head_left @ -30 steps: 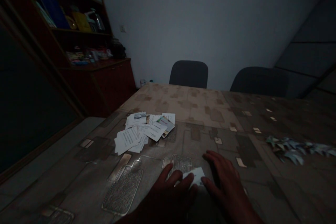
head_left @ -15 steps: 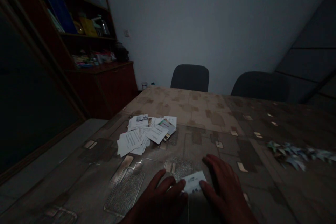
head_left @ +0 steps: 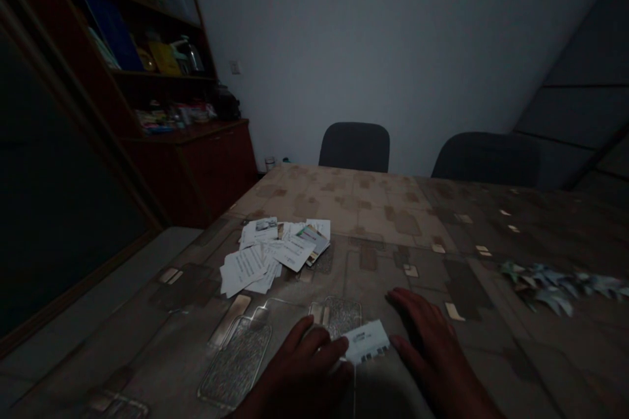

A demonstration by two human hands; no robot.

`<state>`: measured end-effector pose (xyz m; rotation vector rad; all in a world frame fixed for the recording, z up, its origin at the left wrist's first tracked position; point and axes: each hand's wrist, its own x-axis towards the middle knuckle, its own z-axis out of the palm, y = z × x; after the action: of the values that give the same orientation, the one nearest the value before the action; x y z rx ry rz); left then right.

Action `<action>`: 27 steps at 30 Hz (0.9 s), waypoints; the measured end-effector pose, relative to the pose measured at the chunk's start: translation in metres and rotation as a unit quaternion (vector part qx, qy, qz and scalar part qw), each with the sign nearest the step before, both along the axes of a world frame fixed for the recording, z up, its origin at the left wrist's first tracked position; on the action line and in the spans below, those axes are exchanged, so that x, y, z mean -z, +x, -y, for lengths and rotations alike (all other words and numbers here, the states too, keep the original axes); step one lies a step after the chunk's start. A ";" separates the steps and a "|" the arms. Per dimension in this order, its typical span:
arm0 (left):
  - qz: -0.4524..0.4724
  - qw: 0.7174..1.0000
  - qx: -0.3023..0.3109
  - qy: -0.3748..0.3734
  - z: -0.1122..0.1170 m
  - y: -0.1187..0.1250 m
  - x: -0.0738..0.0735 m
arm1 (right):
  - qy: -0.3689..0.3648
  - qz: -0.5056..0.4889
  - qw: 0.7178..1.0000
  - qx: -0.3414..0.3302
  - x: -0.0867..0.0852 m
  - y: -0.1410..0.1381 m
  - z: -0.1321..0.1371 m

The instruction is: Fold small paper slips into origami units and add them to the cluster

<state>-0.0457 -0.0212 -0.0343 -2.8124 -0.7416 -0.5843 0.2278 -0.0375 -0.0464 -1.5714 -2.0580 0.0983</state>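
A small white piece of printed paper, with dark marks along its near edge, lies at the table's near side. My left hand is at its left end, fingers curled, pinching that end between thumb and fingertip. To the right of the paper, my right hand is open, fingers stretched forward and thumb apart; the thumb tip is just beside the paper's right edge. Farther off to the left is a loose pile of white printed cards, some with pictures. At the right lies a row of folded paper pieces.
A patterned cloth covers the table. Behind it stand two dark chairs against a pale wall. On the left is a reddish-brown cabinet with shelves of household items. The room is dim.
My right thumb has come off the paper, and the right hand has shifted slightly right. My left hand stays at the paper's left end. The view has tilted a little.
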 end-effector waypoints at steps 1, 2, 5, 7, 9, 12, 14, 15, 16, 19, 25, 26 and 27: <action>0.001 1.000 0.003 -0.014 -0.003 0.003 -0.003 | 0.002 -0.008 1.000 0.000 -0.003 0.000 0.000; 0.002 1.000 0.012 -0.029 -0.006 0.006 -0.006 | 0.005 -0.018 1.000 -0.003 -0.007 -0.001 0.000; -0.009 0.999 0.007 -0.049 -0.013 0.016 -0.016 | 0.012 -0.029 0.998 -0.060 -0.021 -0.008 0.000; 0.003 0.999 -0.004 -0.049 -0.016 0.022 -0.020 | 0.026 -0.001 0.989 -0.148 -0.031 -0.013 0.000; 0.020 0.999 -0.013 -0.044 -0.018 0.026 -0.022 | 0.026 0.019 0.980 -0.194 -0.038 -0.017 -0.001; 0.066 0.998 -0.012 -0.004 -0.019 0.029 -0.018 | 0.016 0.057 0.975 -0.212 -0.044 -0.024 -0.004; 0.092 0.995 -0.005 0.028 -0.019 0.030 -0.015 | 0.035 0.082 0.975 -0.205 -0.045 -0.028 -0.007; 0.095 0.995 -0.003 0.035 -0.020 0.030 -0.014 | 0.050 0.093 0.973 -0.204 -0.045 -0.029 -0.008; 0.089 0.995 -0.004 0.034 -0.020 0.029 -0.014 | 0.069 0.103 0.971 -0.206 -0.045 -0.031 -0.009; 0.065 0.998 -0.004 0.000 -0.021 0.027 -0.016 | 0.124 0.120 0.960 -0.220 -0.045 -0.034 -0.011; 0.050 0.998 0.007 -0.029 -0.021 0.025 -0.026 | 0.162 0.119 0.955 -0.220 -0.042 -0.036 -0.011; 0.055 0.998 0.010 -0.023 -0.021 0.026 -0.027 | 0.170 0.112 0.954 -0.220 -0.041 -0.035 -0.012; 0.064 0.998 0.012 -0.017 -0.021 0.027 -0.027 | 0.177 0.105 0.953 -0.222 -0.040 -0.035 -0.012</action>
<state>-0.0185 0.0002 -0.0070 -2.8397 -0.7472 -0.7696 0.1926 -0.0258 -0.0068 -0.9208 -2.4013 -0.2721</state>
